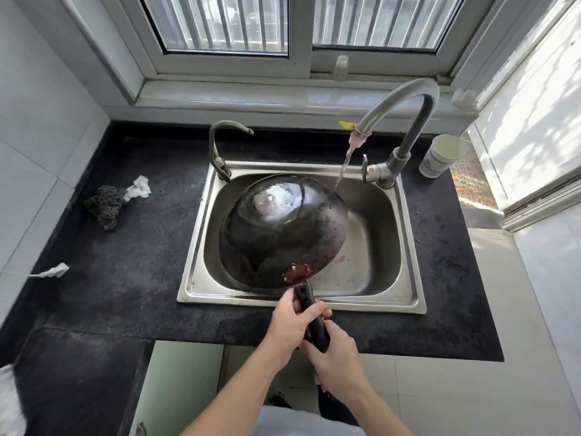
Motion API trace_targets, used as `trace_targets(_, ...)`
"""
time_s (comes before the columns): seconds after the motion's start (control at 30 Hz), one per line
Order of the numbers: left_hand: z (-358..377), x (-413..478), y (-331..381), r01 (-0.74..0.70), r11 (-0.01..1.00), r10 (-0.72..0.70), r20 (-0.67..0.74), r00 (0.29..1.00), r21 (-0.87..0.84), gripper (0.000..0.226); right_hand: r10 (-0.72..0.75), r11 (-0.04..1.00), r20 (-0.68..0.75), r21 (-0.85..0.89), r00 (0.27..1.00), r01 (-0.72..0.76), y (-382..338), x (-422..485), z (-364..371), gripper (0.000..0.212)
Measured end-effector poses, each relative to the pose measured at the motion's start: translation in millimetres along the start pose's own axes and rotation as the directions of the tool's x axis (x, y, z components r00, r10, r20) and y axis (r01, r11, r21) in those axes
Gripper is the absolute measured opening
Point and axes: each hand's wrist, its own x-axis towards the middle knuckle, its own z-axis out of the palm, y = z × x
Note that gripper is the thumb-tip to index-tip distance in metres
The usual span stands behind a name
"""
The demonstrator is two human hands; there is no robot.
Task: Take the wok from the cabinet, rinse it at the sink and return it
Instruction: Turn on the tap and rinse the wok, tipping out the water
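A dark wok (283,231) lies upside down over the steel sink (408,247), its wet bottom facing up. Its black handle (309,305) sticks out over the sink's front rim toward me. My left hand (290,325) grips the handle near the wok. My right hand (336,363) grips the handle's end just behind it. Water runs from the tall curved faucet (405,99) and lands at the wok's far right edge.
A smaller tap (220,146) stands at the sink's back left. A steel scourer (105,206) and a crumpled tissue (138,188) lie on the black counter at left. A white cup (443,155) stands at the right, by the window wall. Pale green cabinet doors (182,388) are below.
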Motion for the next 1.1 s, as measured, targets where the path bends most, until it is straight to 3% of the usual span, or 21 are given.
trace_targets(0.23,17.1,10.7,1.0,-0.027,0.994,0.029,-0.018,0.999,0.107,0.019,-0.007,0.997,0.054,0.072,0.999,0.003,4.3,6.5,-18.2,0.016)
trace_targets(0.4,34.1,17.8,-1.0,-0.033,0.98,0.028,0.029,0.999,0.196,0.028,-0.006,0.986,0.161,0.164,0.987,-0.02,19.9,12.7,-42.9,0.014)
trace_targets(0.57,44.9,27.2,-2.9,-0.04,0.964,0.034,0.025,0.999,0.263,0.027,0.017,0.977,0.173,0.206,0.985,-0.053,22.7,17.1,-54.1,0.015)
trace_targets(0.77,56.6,31.7,-4.8,-0.023,0.984,0.018,0.029,0.999,0.176,0.023,0.006,0.969,0.18,0.24,0.984,-0.05,24.9,18.8,-66.3,0.012)
trace_targets(0.93,68.7,25.6,-10.0,0.091,0.986,-0.078,0.092,0.993,-0.142,0.019,-0.015,0.953,0.185,0.3,0.983,-0.042,28.3,14.8,-70.9,0.008)
trace_targets(1.1,69.1,23.9,-13.0,0.035,0.999,-0.039,0.145,0.989,0.025,0.015,-0.003,0.943,0.178,0.329,0.984,-0.056,34.2,11.1,-71.3,0.008)
